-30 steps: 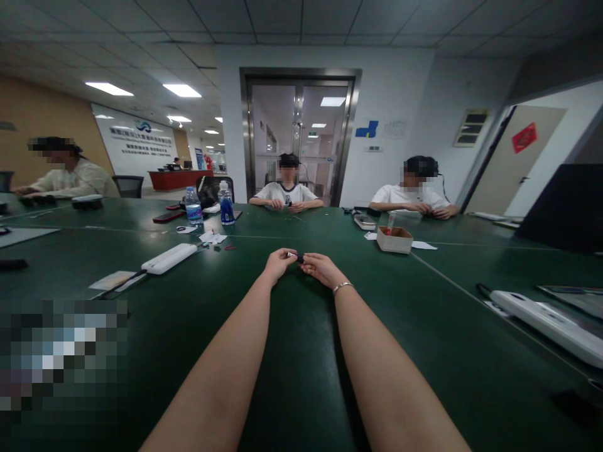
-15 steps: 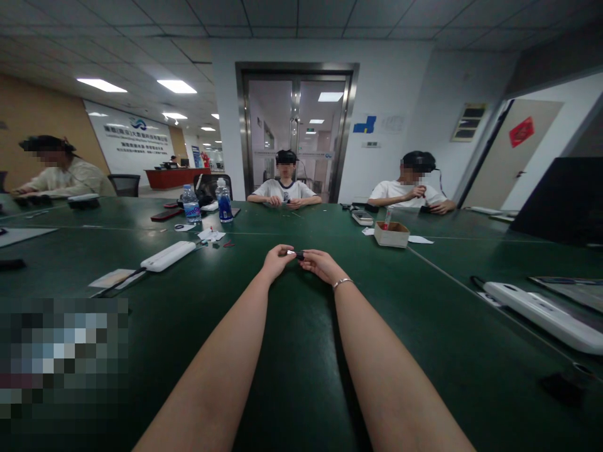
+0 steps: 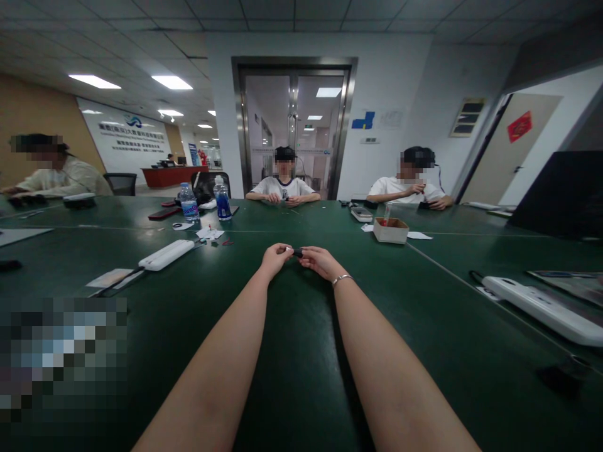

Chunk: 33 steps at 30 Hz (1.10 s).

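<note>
Over the green table (image 3: 301,339) my two hands meet at a small dark piece (image 3: 298,253). It is short and stubby, with a bright silvery bit at its left end; its kind cannot be made out. My left hand (image 3: 276,260) pinches the silvery end between thumb and fingers. From the other side my right hand (image 3: 322,262), with a silver bracelet (image 3: 342,279) at the wrist, grips the dark end. The fingers cover much of the piece.
White power strips lie left (image 3: 167,255) and right (image 3: 541,309). Two bottles (image 3: 189,204) stand back left, near paper scraps (image 3: 210,233). A small box (image 3: 391,231) sits back right. A dark brush-like thing (image 3: 565,376) lies front right. Several people sit around the table.
Less of the silvery end shows between my left fingers now. Both hands stay nearly in place, and the whole view has shifted slightly.
</note>
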{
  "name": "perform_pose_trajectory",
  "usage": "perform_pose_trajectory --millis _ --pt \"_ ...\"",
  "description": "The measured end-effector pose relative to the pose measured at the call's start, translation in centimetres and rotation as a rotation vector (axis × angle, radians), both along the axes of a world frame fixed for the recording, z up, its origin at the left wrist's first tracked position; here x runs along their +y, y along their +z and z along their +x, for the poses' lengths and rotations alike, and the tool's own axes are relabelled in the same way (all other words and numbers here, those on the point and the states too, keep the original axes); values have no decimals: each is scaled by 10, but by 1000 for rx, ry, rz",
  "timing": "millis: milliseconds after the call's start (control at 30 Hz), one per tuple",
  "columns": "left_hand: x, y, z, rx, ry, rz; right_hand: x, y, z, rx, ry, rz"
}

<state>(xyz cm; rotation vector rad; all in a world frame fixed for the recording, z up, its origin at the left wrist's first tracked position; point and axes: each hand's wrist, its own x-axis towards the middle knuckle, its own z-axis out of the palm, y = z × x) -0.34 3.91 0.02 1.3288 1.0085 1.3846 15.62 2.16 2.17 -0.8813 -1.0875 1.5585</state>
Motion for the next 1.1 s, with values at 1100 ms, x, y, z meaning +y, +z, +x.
perform_pose_trajectory --millis 1100 --pt "0 3 -2 155 57 -15 0 -1 1 -23 18 51"
